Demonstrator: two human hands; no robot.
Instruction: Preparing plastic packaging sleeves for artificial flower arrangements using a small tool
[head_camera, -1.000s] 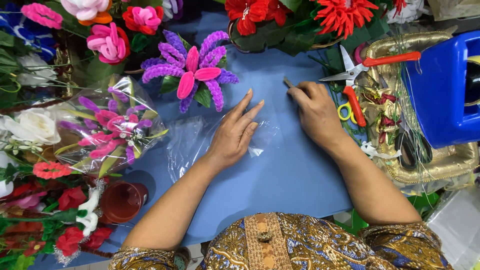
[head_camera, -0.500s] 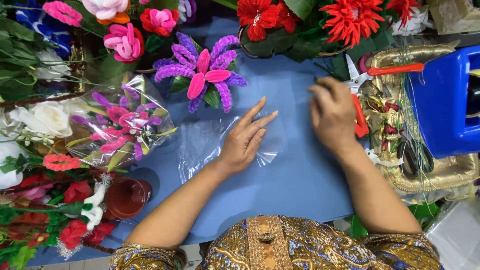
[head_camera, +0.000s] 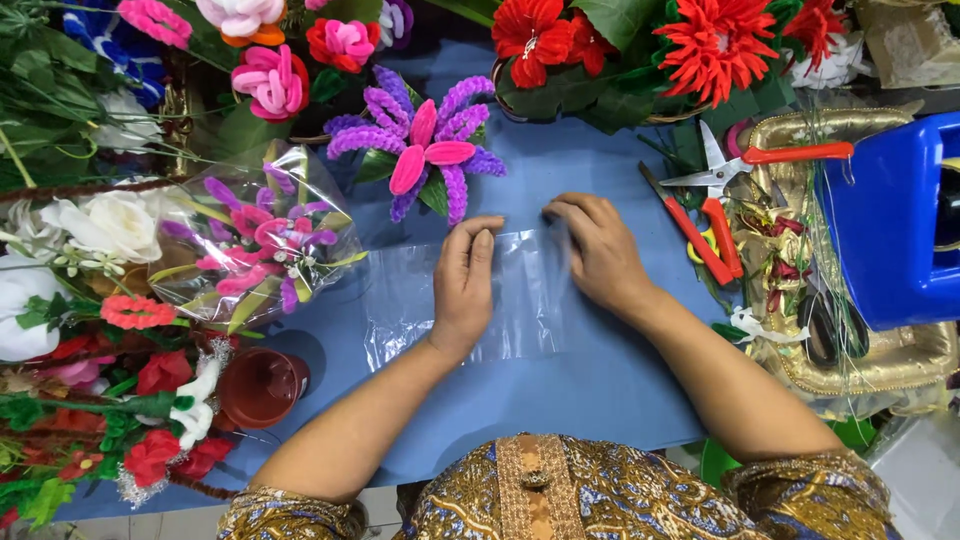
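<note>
- Head view: a clear plastic sheet (head_camera: 470, 295) lies flat on the blue table (head_camera: 600, 390), in the middle of it, just in front of the person
- The left hand (head_camera: 465, 290) rests palm down on the sheet, fingers straight and close together, gripping nothing, only pressing
- The right hand (head_camera: 598, 250) lies on the sheet's right upper corner, fingers slightly curled and flat on the plastic; it holds nothing either
- Just beyond the sheet stands a purple and pink chenille flower (head_camera: 425, 150), near the fingertips of both hands but apart from them
- To the left lies a wrapped bouquet (head_camera: 255, 245) of pink and purple flowers in clear film, just beside the sheet's left edge
- A small brown pot (head_camera: 262, 385) sits at the table's left edge, near the left forearm
- To the right of the right hand lie red-handled scissors (head_camera: 720, 195), apart from it
- Further right, a gold tray (head_camera: 890, 365) and a blue plastic container (head_camera: 890, 230)
</note>
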